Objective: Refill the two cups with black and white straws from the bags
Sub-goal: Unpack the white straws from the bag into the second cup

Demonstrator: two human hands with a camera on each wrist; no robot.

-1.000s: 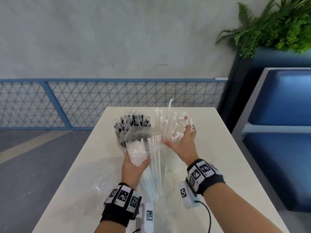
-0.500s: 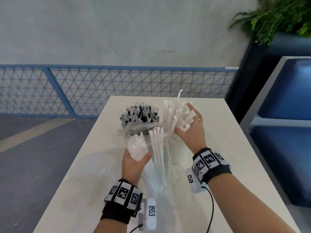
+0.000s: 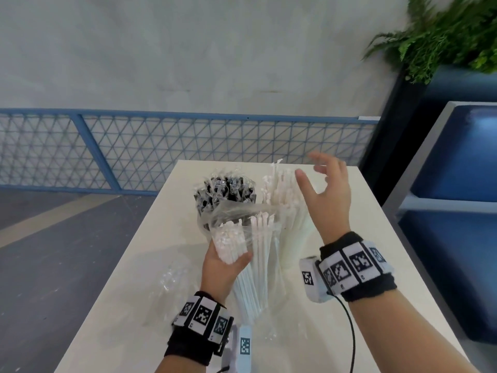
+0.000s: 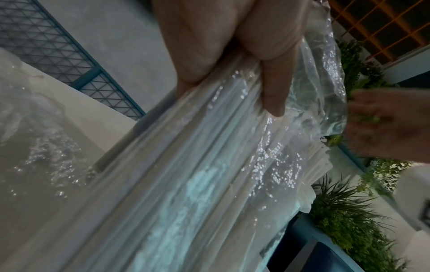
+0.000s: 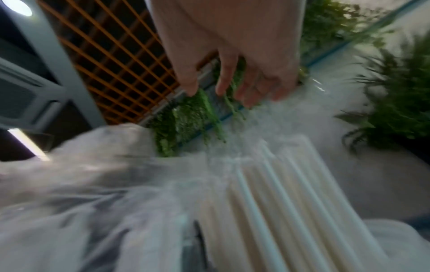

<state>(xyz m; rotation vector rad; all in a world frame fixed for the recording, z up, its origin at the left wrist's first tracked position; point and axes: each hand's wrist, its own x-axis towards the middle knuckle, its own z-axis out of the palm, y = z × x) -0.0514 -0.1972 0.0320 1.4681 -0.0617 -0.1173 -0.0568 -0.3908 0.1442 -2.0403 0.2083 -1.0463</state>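
Nearest the camera, both wrists wore black bands set with black-and-white square markers above the pale rectangular desk (image 3: 129, 305). A crumpled, empty clear plastic bag (image 3: 172, 278) lay on the desk to the left. The left hand (image 3: 223, 267) gripped a clear plastic bag of white paper-wrapped straws (image 3: 255, 265), its fingers (image 4: 272, 88) curled round the bundle through the film, the bag standing tilted with its open mouth upward. Just beyond it stood the cup of white straws (image 3: 285, 200), crammed full, the cup's own wall mostly hidden behind the bag. To its left, just beside it, stood the cup of black straws in clear wrappers (image 3: 226, 192). The right hand (image 3: 328, 195) hung released above and just right of the white straws, fingers (image 5: 225, 77) spread and holding nothing. Behind the desk ran a blue mesh railing (image 3: 134, 149), with a green fern (image 3: 443, 36) at the far right
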